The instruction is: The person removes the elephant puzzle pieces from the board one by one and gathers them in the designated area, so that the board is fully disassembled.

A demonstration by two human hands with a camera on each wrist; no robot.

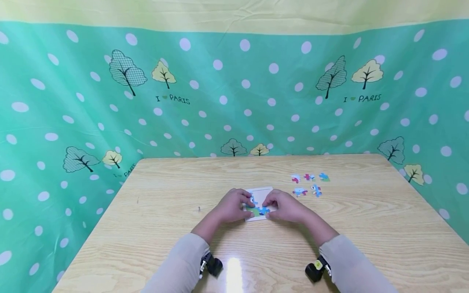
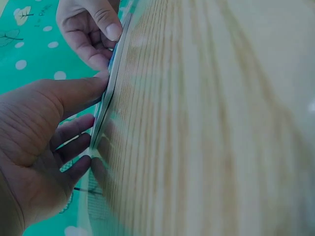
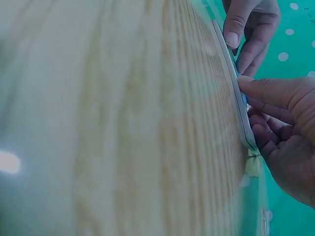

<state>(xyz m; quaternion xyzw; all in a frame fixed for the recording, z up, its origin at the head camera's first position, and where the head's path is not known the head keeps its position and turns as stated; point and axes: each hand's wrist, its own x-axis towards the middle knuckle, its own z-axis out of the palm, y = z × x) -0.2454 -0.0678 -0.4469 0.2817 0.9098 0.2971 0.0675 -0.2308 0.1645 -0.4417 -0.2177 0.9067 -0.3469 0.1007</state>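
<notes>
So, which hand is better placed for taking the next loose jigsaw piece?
Probably the right hand, once free: the loose jigsaw pieces lie on its side of the jigsaw tray, farther from the left hand.

I am using two sets of fingers, one left [image 1: 242,193] and one right [image 1: 272,196], on one white jigsaw tray [image 1: 261,195]; they are hiding the count of pieces inside. Five loose jigsaw pieces [image 1: 299,191] are lying on one table [image 1: 176,187]. I am wearing two wrist cameras [image 1: 214,266] and two sleeves [image 1: 183,260]. One polka-dot backdrop [image 1: 256,53] is showing ten trees [image 1: 367,72], five patterned, five yellow.
</notes>
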